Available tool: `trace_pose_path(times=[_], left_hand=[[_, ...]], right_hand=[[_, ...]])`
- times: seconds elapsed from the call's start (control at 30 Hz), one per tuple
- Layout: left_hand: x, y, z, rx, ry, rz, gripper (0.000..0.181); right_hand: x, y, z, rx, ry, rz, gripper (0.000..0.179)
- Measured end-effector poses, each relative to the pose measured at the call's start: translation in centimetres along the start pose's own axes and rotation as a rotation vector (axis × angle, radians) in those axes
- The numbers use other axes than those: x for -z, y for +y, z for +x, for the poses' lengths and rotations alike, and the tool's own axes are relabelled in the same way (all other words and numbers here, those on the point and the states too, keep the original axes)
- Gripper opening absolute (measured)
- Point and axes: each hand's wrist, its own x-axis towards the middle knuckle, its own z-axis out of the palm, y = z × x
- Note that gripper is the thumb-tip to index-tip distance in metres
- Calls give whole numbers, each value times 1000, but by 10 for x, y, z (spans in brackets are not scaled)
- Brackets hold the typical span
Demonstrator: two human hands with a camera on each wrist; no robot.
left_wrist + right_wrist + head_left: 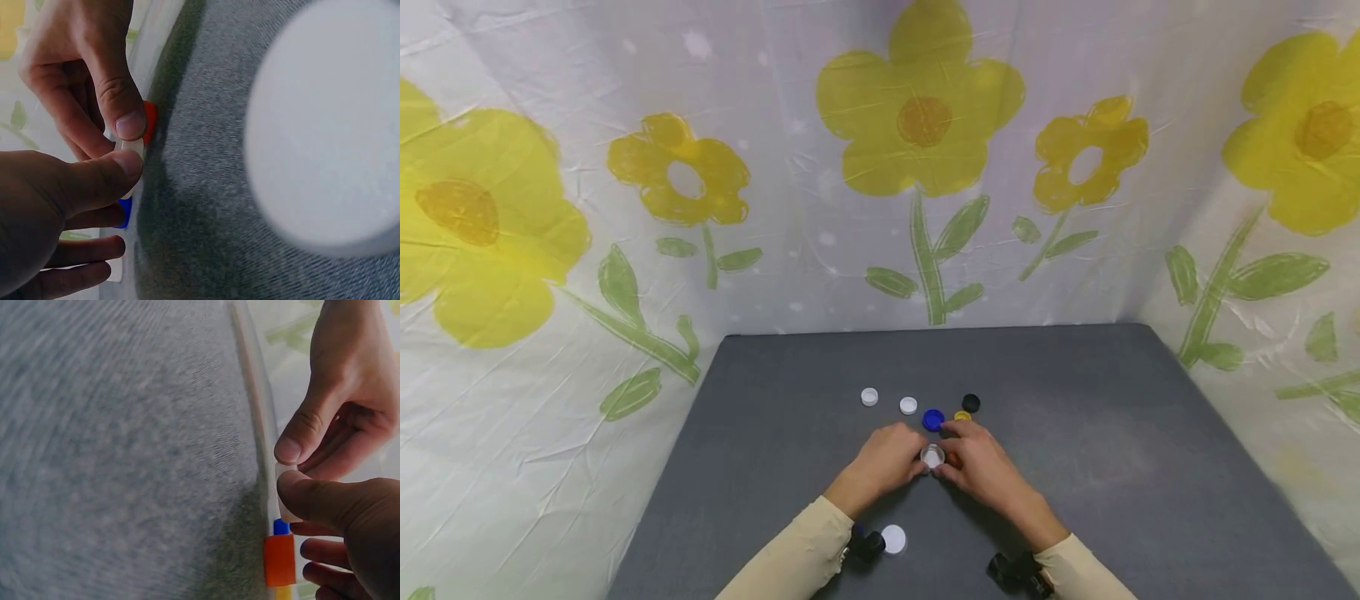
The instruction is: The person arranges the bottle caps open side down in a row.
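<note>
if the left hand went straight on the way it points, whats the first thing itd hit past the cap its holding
Beyond the white cap, the left hand would probably meet the blue cap, though its height above the table is unclear.

**Grey table [1150, 483] across the lower frame**

Just below mid-frame, from left to right, lie a small white cap [869, 397], another white cap [908, 406], a blue cap [933, 420], a partly covered yellow cap [962, 415] and a black cap [971, 403]. A larger white cap [894, 539] lies bottom centre. Lower right in the right wrist view, an orange cap [279, 560] seems to stand there too.
</note>
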Motion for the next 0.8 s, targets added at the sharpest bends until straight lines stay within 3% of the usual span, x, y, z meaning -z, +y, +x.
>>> trace_pose_path(times=[0.2, 0.57, 0.8], left_hand=[[9, -1, -4, -5, 18, -29, 19], [42, -3, -18, -63, 63, -139, 19], [49, -6, -26, -61, 98, -176, 31]], right_hand=[[7, -5, 1, -25, -5, 36, 28], [20, -17, 3, -47, 51, 149, 35], [25, -23, 4, -63, 79, 206, 35]])
